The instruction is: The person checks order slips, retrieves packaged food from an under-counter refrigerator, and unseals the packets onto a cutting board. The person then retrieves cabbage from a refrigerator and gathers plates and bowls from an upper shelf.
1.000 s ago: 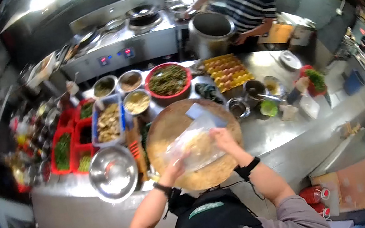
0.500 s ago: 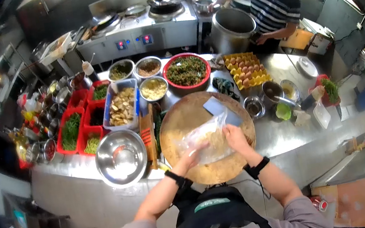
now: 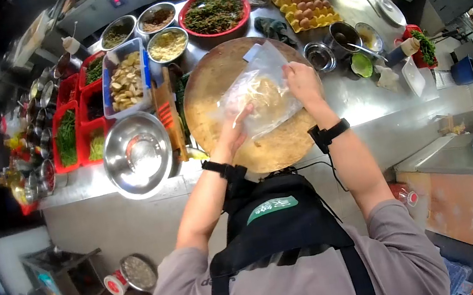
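Observation:
A clear plastic bag (image 3: 262, 96) with pale yellowish bits inside is stretched between my two hands over the round wooden chopping block (image 3: 203, 100). My right hand (image 3: 302, 81) is closed on the bag's right edge. At the lower left side, my left hand (image 3: 236, 127) grips the bag with the thumb on top; its other fingers are partly hidden. Beneath the bag a cleaver lies on the block, mostly covered, with only a bit of its blade (image 3: 252, 52) showing at the top.
Left of the block stand a steel bowl (image 3: 137, 154), a plastic tub of sliced food (image 3: 136, 55) and red baskets of greens (image 3: 66, 138). Behind are a red basin (image 3: 214, 13) and an egg tray (image 3: 303, 5). Right are a steel pot (image 3: 342, 36) and a squeeze bottle (image 3: 402, 51).
My view has tilted downward, so the counter sits higher in the picture. The bag is now spread wider and covers more of the cleaver. Both hands keep hold of it.

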Demonstrator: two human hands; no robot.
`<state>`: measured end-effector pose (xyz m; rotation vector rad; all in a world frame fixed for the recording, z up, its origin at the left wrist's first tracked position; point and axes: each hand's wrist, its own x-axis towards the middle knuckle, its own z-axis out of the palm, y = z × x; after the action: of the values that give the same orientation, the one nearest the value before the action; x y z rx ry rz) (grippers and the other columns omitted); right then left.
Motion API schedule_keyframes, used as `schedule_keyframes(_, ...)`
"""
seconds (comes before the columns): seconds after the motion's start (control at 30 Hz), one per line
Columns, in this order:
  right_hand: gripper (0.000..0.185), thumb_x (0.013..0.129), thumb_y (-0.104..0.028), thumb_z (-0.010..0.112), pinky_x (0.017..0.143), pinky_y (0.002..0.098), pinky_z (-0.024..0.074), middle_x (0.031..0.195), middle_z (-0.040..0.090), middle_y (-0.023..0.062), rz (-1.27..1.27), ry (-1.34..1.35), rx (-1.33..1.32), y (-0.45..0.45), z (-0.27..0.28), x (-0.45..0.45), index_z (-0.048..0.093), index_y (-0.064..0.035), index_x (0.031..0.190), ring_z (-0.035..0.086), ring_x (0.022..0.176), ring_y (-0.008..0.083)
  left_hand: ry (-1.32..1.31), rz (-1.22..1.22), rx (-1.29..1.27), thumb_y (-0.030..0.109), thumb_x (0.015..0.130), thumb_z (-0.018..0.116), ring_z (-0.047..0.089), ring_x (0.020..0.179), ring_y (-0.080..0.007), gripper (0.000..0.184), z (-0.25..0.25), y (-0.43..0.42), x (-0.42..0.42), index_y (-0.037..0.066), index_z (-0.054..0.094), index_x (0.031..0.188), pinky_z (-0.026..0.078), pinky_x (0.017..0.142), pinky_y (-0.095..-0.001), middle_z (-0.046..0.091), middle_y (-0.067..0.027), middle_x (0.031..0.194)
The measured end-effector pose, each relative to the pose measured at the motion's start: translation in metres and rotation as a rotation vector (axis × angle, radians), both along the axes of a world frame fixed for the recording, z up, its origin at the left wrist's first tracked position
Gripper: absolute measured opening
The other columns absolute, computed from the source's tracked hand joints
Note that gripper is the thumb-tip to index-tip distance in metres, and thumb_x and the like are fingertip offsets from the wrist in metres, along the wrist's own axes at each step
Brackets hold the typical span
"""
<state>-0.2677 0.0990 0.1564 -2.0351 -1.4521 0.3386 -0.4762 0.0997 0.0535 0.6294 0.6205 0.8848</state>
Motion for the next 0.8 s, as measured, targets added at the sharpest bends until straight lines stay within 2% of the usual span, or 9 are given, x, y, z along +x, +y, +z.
schedule_keyframes(0.1, 0.029, 0.091, -0.033, 0.052, 0.075, 0.0489, 0.0476, 0.091, 0.065, 0.0214, -0.042, 0.009, -0.045, 0.013, -0.011, 0.006, 0.066, -0.0080, 0.089, 0.060, 0.088, 0.0429, 0.062, 0.061, -0.033, 0.003, 0.085, 0.065, 0.055, 0.110, -0.0198, 0.048, -0.004, 0.001, -0.003, 0.004, 0.044, 0.128, 0.050, 0.094, -0.0356, 0.055, -0.0096, 0.120)
schedule_keyframes(0.17, 0.029, 0.092, -0.034, 0.051, 0.077, 0.0487, 0.0479, 0.095, 0.065, 0.0216, -0.089, -0.022, -0.059, 0.019, -0.016, 0.011, 0.066, -0.0098, 0.093, 0.060, 0.091, 0.0432, -0.150, 0.077, -0.077, 0.000, 0.083, 0.066, 0.057, 0.100, -0.0170, 0.040, 0.005, 0.001, -0.003, 0.002, 0.051, 0.120, 0.048, 0.086, -0.0304, 0.060, -0.0054, 0.108)
schedule_keyframes(0.3, 0.031, 0.093, -0.037, 0.048, 0.081, 0.0479, 0.0479, 0.100, 0.065, 0.0199, -0.125, -0.001, -0.111, 0.021, -0.019, 0.013, 0.066, -0.0135, 0.101, 0.060, 0.097, 0.0420, -0.176, 0.128, -0.085, -0.003, 0.083, 0.065, 0.058, 0.101, -0.0181, 0.041, -0.004, 0.003, -0.005, 0.004, 0.050, 0.121, 0.049, 0.088, -0.0321, 0.060, -0.0059, 0.110)
schedule_keyframes(0.37, 0.031, 0.093, -0.037, 0.047, 0.081, 0.0481, 0.0476, 0.100, 0.066, 0.0190, -0.167, 0.012, -0.104, 0.022, -0.021, 0.007, 0.066, -0.0135, 0.102, 0.060, 0.097, 0.0415, -0.188, 0.057, -0.065, -0.003, 0.086, 0.061, 0.058, 0.109, -0.0219, 0.048, -0.009, 0.006, -0.012, 0.005, 0.044, 0.130, 0.050, 0.095, -0.0369, 0.056, -0.0098, 0.122)
schedule_keyframes(0.5, 0.030, 0.093, -0.036, 0.047, 0.082, 0.0475, 0.0473, 0.100, 0.066, 0.0191, -0.203, 0.061, -0.068, 0.018, -0.017, 0.005, 0.066, -0.0134, 0.101, 0.060, 0.098, 0.0410, -0.208, 0.058, -0.120, -0.005, 0.082, 0.064, 0.057, 0.107, -0.0182, 0.042, -0.014, 0.009, -0.013, 0.005, 0.052, 0.122, 0.049, 0.089, -0.0323, 0.061, -0.0075, 0.114)
schedule_keyframes(0.6, 0.031, 0.093, -0.035, 0.047, 0.079, 0.0468, 0.0474, 0.098, 0.066, 0.0184, -0.231, 0.018, -0.050, 0.020, -0.028, 0.005, 0.067, -0.0116, 0.099, 0.061, 0.095, 0.0395, -0.219, 0.104, -0.086, -0.005, 0.082, 0.065, 0.058, 0.106, -0.0183, 0.041, -0.017, 0.012, -0.018, 0.003, 0.053, 0.121, 0.049, 0.089, -0.0322, 0.061, -0.0084, 0.117)
schedule_keyframes(0.7, 0.032, 0.092, -0.033, 0.048, 0.076, 0.0457, 0.0469, 0.097, 0.066, 0.0181, -0.200, 0.050, -0.026, 0.020, -0.037, 0.004, 0.067, -0.0075, 0.096, 0.061, 0.092, 0.0391, -0.172, -0.034, -0.060, -0.006, 0.083, 0.064, 0.060, 0.104, -0.0188, 0.040, -0.014, 0.019, -0.033, 0.003, 0.053, 0.120, 0.049, 0.089, -0.0321, 0.061, -0.0086, 0.118)
schedule_keyframes(0.77, 0.030, 0.092, -0.024, 0.054, 0.072, 0.0376, 0.0468, 0.078, 0.066, 0.0183, -0.161, 0.046, 0.071, 0.020, -0.043, 0.001, 0.065, 0.0017, 0.084, 0.065, 0.078, 0.0309, -0.092, -0.020, -0.024, -0.003, 0.082, 0.067, 0.061, 0.100, -0.0178, 0.039, -0.003, 0.021, -0.040, 0.003, 0.055, 0.119, 0.050, 0.086, -0.0317, 0.062, -0.0084, 0.115)
schedule_keyframes(0.8, 0.030, 0.092, -0.024, 0.054, 0.072, 0.0376, 0.0468, 0.078, 0.066, 0.0183, -0.167, 0.045, 0.071, 0.023, -0.054, 0.013, 0.065, 0.0017, 0.084, 0.065, 0.078, 0.0309, -0.093, -0.026, -0.025, -0.003, 0.082, 0.067, 0.061, 0.100, -0.0178, 0.039, 0.000, 0.022, -0.045, 0.003, 0.055, 0.119, 0.050, 0.086, -0.0317, 0.062, -0.0084, 0.115)
